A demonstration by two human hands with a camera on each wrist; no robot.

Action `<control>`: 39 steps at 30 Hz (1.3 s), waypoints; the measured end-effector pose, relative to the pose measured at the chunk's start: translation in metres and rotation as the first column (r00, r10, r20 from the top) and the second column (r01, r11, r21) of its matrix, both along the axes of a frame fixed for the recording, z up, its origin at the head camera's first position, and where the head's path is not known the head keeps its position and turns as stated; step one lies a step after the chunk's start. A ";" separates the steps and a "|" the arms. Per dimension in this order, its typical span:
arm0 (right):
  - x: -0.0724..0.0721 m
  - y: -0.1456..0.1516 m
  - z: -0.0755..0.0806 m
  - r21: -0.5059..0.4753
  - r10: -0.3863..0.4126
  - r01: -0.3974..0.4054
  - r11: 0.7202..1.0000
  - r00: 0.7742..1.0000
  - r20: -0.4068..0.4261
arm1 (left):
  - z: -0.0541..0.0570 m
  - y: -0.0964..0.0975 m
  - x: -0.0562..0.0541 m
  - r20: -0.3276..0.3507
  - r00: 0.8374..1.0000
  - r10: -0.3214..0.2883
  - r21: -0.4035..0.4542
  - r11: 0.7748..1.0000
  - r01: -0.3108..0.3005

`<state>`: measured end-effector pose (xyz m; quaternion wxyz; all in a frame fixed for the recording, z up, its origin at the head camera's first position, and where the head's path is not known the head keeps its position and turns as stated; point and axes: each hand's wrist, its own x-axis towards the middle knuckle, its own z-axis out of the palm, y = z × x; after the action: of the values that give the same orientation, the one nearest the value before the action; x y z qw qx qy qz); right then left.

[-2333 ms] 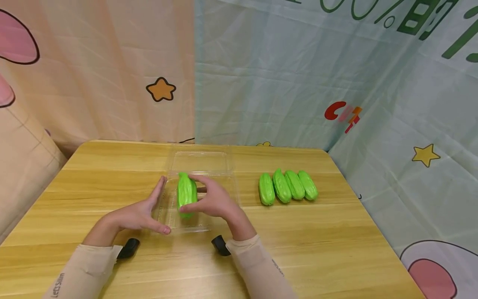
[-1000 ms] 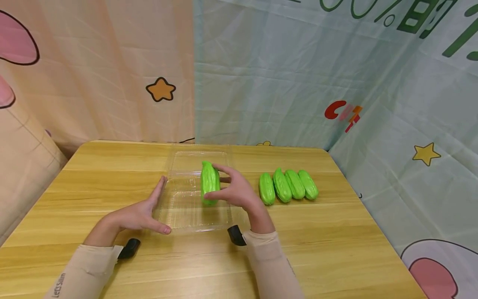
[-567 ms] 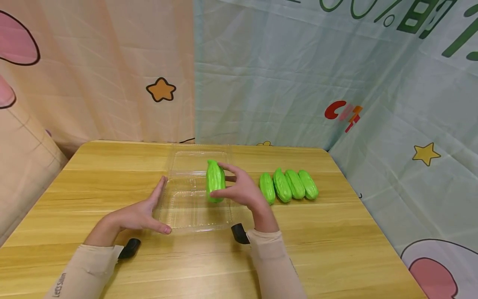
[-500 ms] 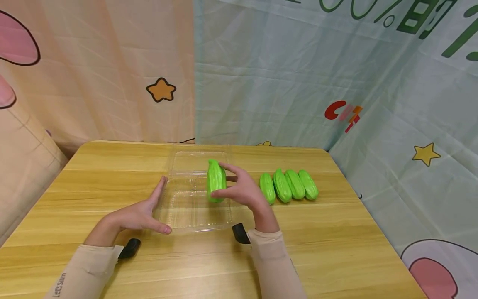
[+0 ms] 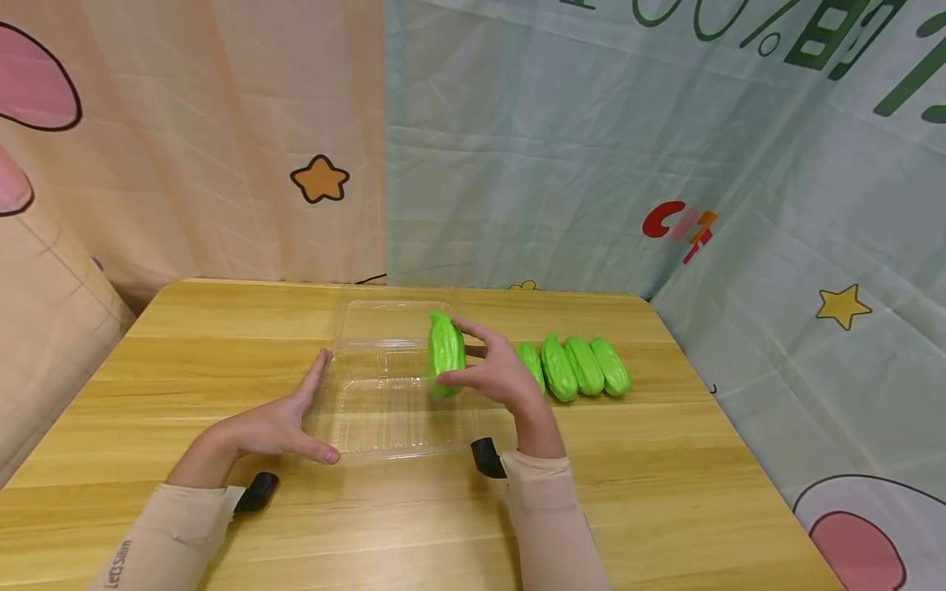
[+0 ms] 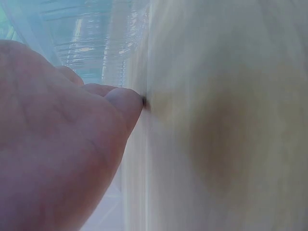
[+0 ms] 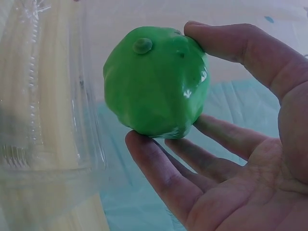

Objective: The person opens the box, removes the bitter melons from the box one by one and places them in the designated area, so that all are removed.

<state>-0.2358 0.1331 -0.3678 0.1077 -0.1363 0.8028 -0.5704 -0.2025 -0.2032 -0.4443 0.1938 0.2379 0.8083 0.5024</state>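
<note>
My right hand [image 5: 502,377] pinches a glossy, ridged green bitter melon [image 5: 446,353] between thumb and fingers. It is held above the right side of a clear plastic clamshell box [image 5: 362,423], whose lid [image 5: 392,318] lies folded back. In the right wrist view the bitter melon [image 7: 154,82] shows its stubby end, with fingertips on both sides. My left hand [image 5: 277,423] is spread at the box's left side, thumb toward the near corner. The left wrist view has the left hand [image 6: 62,134] close beside the clear plastic wall [image 6: 91,43].
Several more green bitter melons [image 5: 576,368] lie side by side on the wooden table [image 5: 628,484], right of the box; the nearest is partly behind my right hand. Printed curtains [image 5: 517,164] hang around the back and sides of the table.
My right hand has lifted the bitter melon from inside the box and carried it right and slightly away, toward the box's right edge. The left hand has stayed put.
</note>
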 end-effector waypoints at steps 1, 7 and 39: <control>0.000 0.002 0.000 -0.002 -0.006 0.006 1.000 1.000 -0.002 | 0.000 0.000 0.000 0.000 1.000 0.000 0.002 1.000 0.000; 0.000 0.012 0.001 -0.041 -0.026 0.027 0.999 1.000 0.014 | -0.001 0.000 0.000 0.004 1.000 -0.001 0.007 1.000 0.001; -0.015 0.038 -0.028 0.299 -0.232 0.211 0.931 0.972 0.036 | -0.004 0.000 0.004 -0.010 1.000 -0.011 0.021 1.000 0.011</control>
<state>-0.2509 0.1709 -0.3960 0.0898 -0.0071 0.8844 -0.4580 -0.1989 -0.2035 -0.4485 0.1901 0.2469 0.8027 0.5085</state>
